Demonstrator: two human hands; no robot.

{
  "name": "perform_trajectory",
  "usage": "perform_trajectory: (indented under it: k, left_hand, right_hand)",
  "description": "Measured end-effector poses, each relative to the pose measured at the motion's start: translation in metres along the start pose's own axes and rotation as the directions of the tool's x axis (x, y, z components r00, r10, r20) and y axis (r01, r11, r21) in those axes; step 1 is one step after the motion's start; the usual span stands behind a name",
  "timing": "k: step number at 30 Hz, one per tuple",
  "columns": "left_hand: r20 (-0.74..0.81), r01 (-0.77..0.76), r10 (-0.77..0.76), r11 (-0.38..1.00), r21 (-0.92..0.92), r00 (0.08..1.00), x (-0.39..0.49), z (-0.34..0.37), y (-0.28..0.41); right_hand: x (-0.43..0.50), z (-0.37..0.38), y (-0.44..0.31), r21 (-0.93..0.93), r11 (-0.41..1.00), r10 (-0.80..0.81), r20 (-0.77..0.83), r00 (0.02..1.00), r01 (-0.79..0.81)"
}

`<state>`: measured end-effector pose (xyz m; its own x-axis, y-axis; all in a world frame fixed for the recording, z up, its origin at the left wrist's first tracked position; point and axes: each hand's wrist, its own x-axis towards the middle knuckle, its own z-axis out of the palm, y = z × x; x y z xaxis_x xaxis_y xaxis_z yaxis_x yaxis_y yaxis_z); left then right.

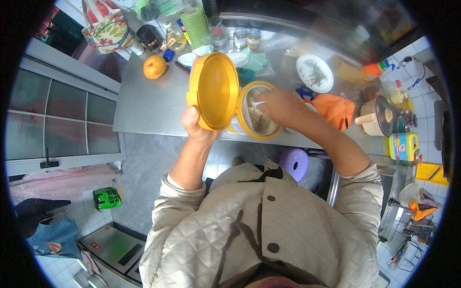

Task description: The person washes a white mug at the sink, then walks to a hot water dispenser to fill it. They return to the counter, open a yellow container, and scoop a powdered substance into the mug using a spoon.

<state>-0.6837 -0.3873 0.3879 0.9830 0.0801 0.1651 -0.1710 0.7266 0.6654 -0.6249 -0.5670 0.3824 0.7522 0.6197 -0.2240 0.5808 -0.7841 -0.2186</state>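
My left hand (194, 124) grips the round yellow lid (218, 91) by its edge. The lid stands raised, its hollow inner side towards me, beside the mouth of a canister with a yellow rim (265, 136). Pale dry flakes (256, 118) that look like oats lie in the canister. Over its opening, the fingers of my right hand (282, 104) are closed on a white utensil (256, 104), of which only a short piece shows. A light bowl rim peeks out behind my right wrist, mostly hidden by it.
An orange cloth (333, 109) and a white patterned plate (314, 73) lie to the right. Further right stands a cream pot (372, 115) with a dark lid. Jars (240, 37), green stacked rolls (195, 27) and an orange fruit (155, 67) occupy the metal counter's (151, 104) back and left.
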Motion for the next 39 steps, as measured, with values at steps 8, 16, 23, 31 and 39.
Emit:
perform_trajectory:
  k: [8,16,23,31,39]
  left_hand:
    - [0.008,-0.056,0.056,0.997,0.05,0.998,0.008,0.014,-0.025]
    - [0.078,-0.018,0.031,0.986,-0.164,0.997,0.015,0.006,-0.039]
    - [0.037,-0.087,0.087,0.996,0.006,0.996,0.008,0.001,-0.033]
    - [0.058,-0.025,0.028,0.999,-0.048,0.998,0.015,0.017,-0.031]
    - [0.002,-0.017,0.017,0.998,0.065,1.0,0.023,0.029,-0.033]
  right_hand:
    - [-0.018,0.036,0.02,0.081,0.996,-0.036,-0.07,0.997,0.042]
    - [-0.017,0.041,0.034,0.85,0.473,0.154,0.18,0.971,-0.233]
    - [-0.05,0.014,0.048,0.876,0.386,0.282,0.185,0.941,-0.288]
    - [-0.073,0.016,0.07,0.933,0.245,0.312,0.182,0.932,-0.264]
    - [-0.099,0.002,0.081,0.952,0.16,0.407,0.176,0.896,-0.26]
